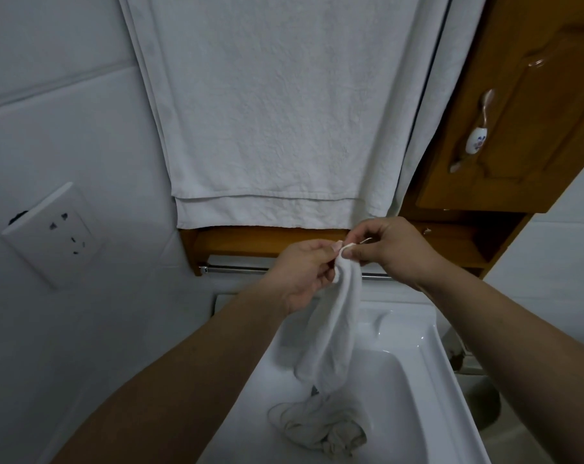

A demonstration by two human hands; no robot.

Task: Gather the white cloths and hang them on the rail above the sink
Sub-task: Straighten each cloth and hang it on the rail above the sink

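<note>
I hold a small white cloth (337, 333) by its top corner, pinched between my left hand (304, 272) and my right hand (394, 249). It hangs down over the white sink (427, 390). A second, crumpled, greyish-white cloth (320, 426) lies in the sink basin below it. The chrome rail (237, 269) runs across just behind my hands, under a wooden shelf; its middle is hidden by my hands. A large white towel (270, 112) hangs on the wall above the shelf.
A wooden cabinet (524, 128) with a ceramic handle (474, 142) stands at the upper right. A white wall socket (53, 234) sits on the tiled wall at left. A dark round object (484, 403) lies right of the sink.
</note>
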